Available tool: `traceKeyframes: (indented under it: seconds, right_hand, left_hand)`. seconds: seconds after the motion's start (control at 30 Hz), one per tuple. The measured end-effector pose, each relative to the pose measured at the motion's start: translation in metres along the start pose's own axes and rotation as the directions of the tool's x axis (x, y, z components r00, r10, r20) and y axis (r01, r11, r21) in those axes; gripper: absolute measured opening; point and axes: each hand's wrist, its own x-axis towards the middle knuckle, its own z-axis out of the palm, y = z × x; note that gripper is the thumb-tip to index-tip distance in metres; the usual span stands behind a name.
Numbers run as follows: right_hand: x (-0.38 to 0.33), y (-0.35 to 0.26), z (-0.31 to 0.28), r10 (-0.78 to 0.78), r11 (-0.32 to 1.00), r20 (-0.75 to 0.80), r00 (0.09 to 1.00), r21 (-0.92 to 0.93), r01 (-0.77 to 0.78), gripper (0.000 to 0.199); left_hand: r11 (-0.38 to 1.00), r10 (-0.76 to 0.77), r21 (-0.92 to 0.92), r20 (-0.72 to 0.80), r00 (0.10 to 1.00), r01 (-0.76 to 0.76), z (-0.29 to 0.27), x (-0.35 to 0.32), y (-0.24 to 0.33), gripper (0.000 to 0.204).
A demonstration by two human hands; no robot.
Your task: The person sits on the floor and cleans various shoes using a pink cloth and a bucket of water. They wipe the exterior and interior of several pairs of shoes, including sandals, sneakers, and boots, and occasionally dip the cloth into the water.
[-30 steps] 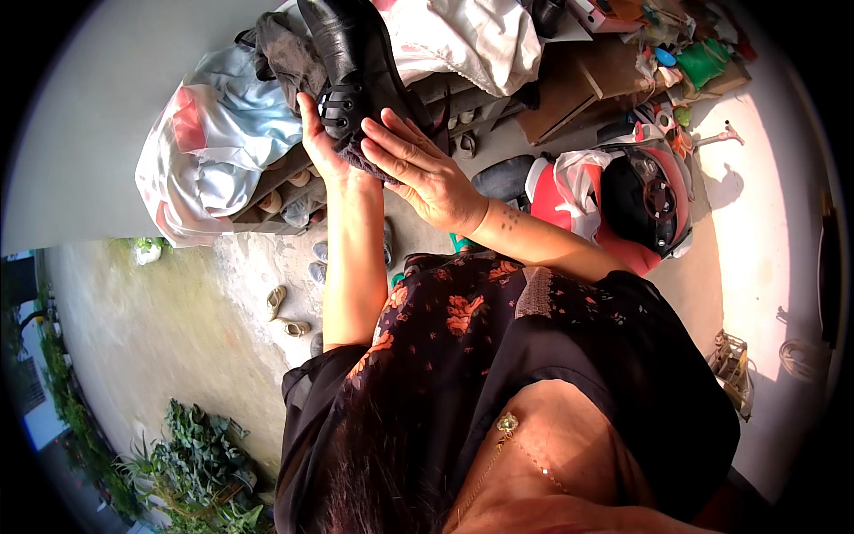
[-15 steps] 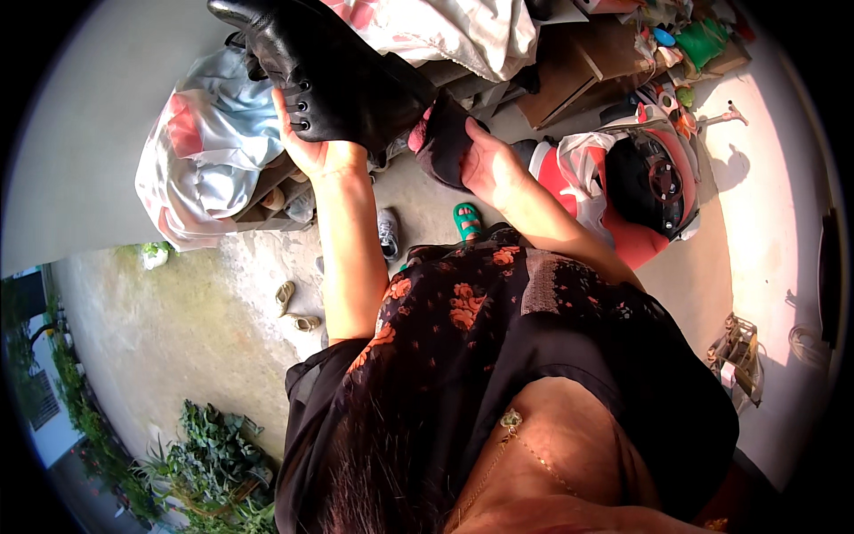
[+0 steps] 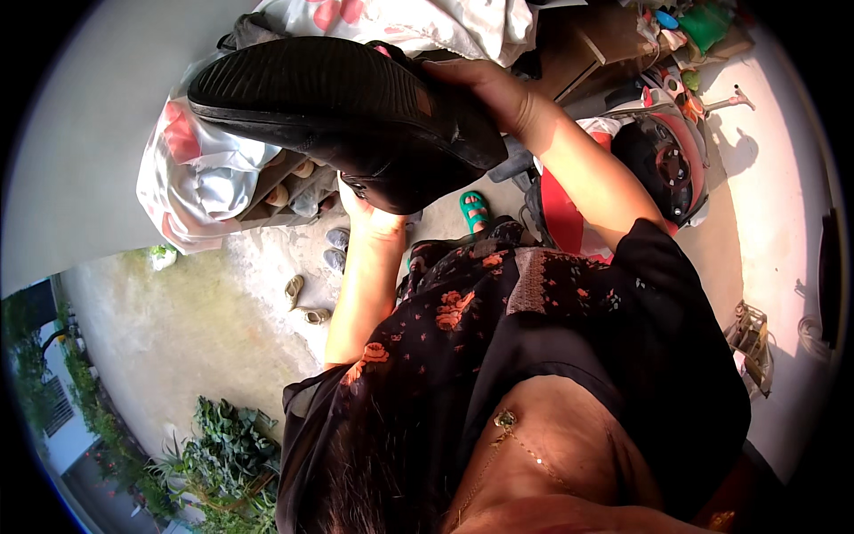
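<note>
A black leather lace-up shoe (image 3: 329, 98) is held up in front of me, tilted so its ridged sole shows, toe to the left and heel to the right. From beneath, my left hand (image 3: 378, 218) grips the shoe near the lacing; the fingers are hidden behind it. My right hand (image 3: 480, 84) is closed at the shoe's far side by the heel, its fingertips out of sight. A bit of dark cloth with a pink edge (image 3: 382, 49) peeks out beside it, mostly covered by the shoe.
A rack draped with a white and red sheet (image 3: 200, 169) stands ahead. To the right is a red and black ride-on toy (image 3: 663, 169). Green sandals (image 3: 474, 206) are on my feet; grey shoes (image 3: 336, 249) and tan shoes (image 3: 301, 301) lie on the floor. Potted plants (image 3: 222, 454) stand lower left.
The shoe has come lower and turned, so its sole now shows instead of its laced upper. My right hand has moved up, taking the cloth behind the shoe's far side.
</note>
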Motion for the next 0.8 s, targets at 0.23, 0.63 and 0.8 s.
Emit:
traceKeyframes:
  seconds: [0.23,0.63,0.8]
  right_hand:
    - [0.004,-0.07,0.011,-0.275,0.938,0.099,0.956,0.248,0.243,0.043]
    - [-0.005,-0.071,0.074,-0.538,0.836,0.051,0.841,0.16,0.525,0.046]
    - [0.032,-0.02,0.068,-0.339,0.836,0.309,0.889,-0.335,0.435,0.043]
  left_hand:
    - [0.99,-0.036,0.128,-0.178,0.983,0.059,-0.011,0.015,0.009,0.04]
    - [0.994,0.086,0.075,-0.096,0.992,-0.079,-0.07,-0.002,0.031,0.043]
    - [0.997,0.013,0.083,-0.058,0.998,-0.008,-0.059,-0.005,0.018,0.048]
